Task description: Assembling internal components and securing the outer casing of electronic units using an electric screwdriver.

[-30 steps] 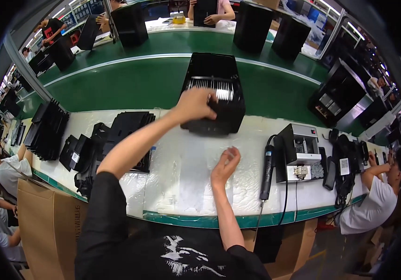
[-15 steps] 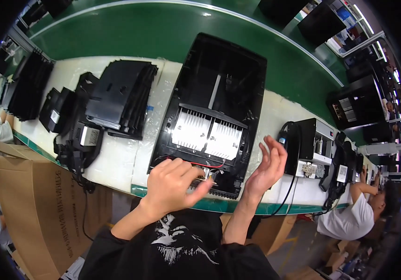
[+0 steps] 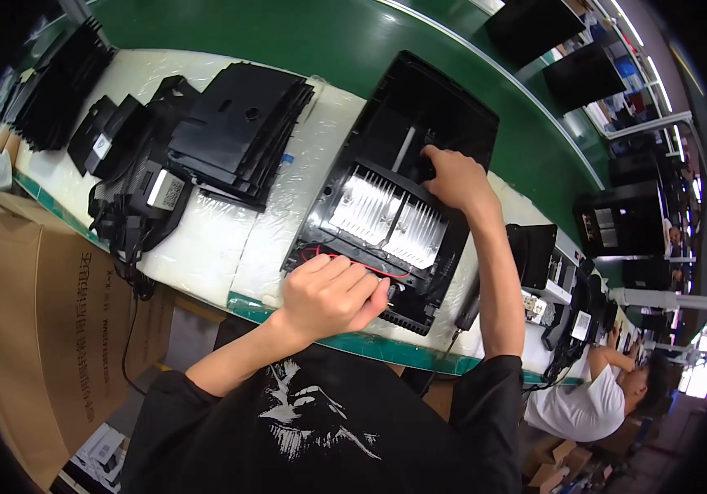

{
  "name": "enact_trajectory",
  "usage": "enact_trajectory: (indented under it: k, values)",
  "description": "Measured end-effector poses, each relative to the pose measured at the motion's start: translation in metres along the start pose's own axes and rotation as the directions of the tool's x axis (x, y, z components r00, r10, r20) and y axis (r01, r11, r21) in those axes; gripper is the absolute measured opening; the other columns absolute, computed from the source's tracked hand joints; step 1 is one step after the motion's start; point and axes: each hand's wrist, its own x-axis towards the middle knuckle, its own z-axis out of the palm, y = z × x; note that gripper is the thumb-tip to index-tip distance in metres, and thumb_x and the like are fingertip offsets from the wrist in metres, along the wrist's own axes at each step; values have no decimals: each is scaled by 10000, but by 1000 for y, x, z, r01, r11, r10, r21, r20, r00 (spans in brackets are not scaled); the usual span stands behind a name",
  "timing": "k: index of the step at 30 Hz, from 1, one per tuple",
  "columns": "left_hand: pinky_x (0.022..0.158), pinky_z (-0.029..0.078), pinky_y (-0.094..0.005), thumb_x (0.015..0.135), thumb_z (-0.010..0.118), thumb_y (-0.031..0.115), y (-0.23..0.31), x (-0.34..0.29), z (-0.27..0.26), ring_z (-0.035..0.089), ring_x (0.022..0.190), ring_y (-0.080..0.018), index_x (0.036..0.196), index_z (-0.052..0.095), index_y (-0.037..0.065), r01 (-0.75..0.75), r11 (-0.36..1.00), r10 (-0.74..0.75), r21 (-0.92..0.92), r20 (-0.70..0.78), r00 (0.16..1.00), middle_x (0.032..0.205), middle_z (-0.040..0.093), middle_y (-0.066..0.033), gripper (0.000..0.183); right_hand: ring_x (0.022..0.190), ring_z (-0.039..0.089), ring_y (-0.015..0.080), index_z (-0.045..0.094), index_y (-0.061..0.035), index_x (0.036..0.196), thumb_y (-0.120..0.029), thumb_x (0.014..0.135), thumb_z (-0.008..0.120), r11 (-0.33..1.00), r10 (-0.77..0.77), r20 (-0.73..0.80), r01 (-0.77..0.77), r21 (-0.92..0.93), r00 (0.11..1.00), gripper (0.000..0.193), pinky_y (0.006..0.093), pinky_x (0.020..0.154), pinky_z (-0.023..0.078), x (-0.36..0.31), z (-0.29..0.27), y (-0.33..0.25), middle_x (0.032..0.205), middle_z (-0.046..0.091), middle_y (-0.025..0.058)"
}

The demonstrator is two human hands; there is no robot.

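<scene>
A large black plastic housing [image 3: 370,132] lies on the bench in front of me, with finned silver heat sinks [image 3: 386,216] in its middle. My left hand [image 3: 333,295] is closed in a fist-like grip at the housing's near end, beside a red wire [image 3: 374,267]. A small dark part [image 3: 394,290] shows by its thumb; what the fingers hold is hidden. My right hand [image 3: 456,179] reaches into the far half of the housing, just beyond the heat sinks. Its fingers are bent, their tips lost against the black interior, close to a pale strip [image 3: 404,148].
Stacked black panels [image 3: 238,123] and black parts with cables [image 3: 143,206] lie to the left. A dark screwdriver-like tool [image 3: 469,309] is right of the housing. A cardboard box [image 3: 65,313] stands at lower left; a person in white [image 3: 580,399] is at right.
My right hand has gone from open in the air, right of the housing, to its far interior. My left hand stays at the near end, more tightly closed. The view has shifted.
</scene>
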Motion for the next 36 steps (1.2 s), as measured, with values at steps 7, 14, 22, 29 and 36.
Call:
enact_trajectory:
  k: [7, 14, 22, 29, 36]
  values:
    - [475, 345, -263, 714, 648, 163, 5, 1, -2, 455, 491, -135, 545, 515, 119, -18, 1000, 17, 9, 84, 996, 530, 451, 16, 219, 967, 614, 304, 588, -72, 1102, 4, 634, 609, 993, 2, -71, 7, 118, 997, 475, 377, 825, 493, -10, -10, 20, 1100, 615, 145]
    - [658, 424, -314, 731, 685, 176, 18, 31, -20, 545, 745, -212, 965, 628, 43, 241, 918, -117, -316, 364, 924, 832, 565, -58, 276, 998, 594, 271, 396, 10, 1302, 56, 680, 711, 485, 441, -647, 442, 755, 622, 699, 337, 799, 529, -158, -73, 0, 1202, 521, 267]
    - [799, 393, -295, 710, 572, 128, 47, 40, 35, 478, 988, -210, 915, 573, 37, -122, 954, 256, -275, 529, 809, 1039, 530, -98, 225, 782, 442, 119, 374, -7, 1304, 31, 561, 627, -122, 454, -791, 908, 402, 411, 787, 232, 738, 409, -279, 52, 32, 937, 426, 14]
    - [680, 462, -310, 671, 669, 26, 23, 45, 20, 581, 772, -216, 847, 588, 38, 78, 888, 194, -454, 524, 830, 872, 550, -54, 195, 998, 576, 334, 501, 61, 1149, -494, 890, 412, -597, 619, 330, 154, 787, 713, 619, 450, 814, 485, -299, 92, -92, 1097, 576, 220]
    - [638, 485, -336, 674, 604, -36, 23, 44, 22, 584, 718, -237, 793, 587, 47, 212, 802, 208, -559, 593, 778, 761, 542, -55, 145, 907, 638, 255, 556, 77, 1082, -108, 757, 622, 298, 251, -497, 422, 856, 831, 380, 338, 804, 510, -283, 80, -91, 982, 624, 176]
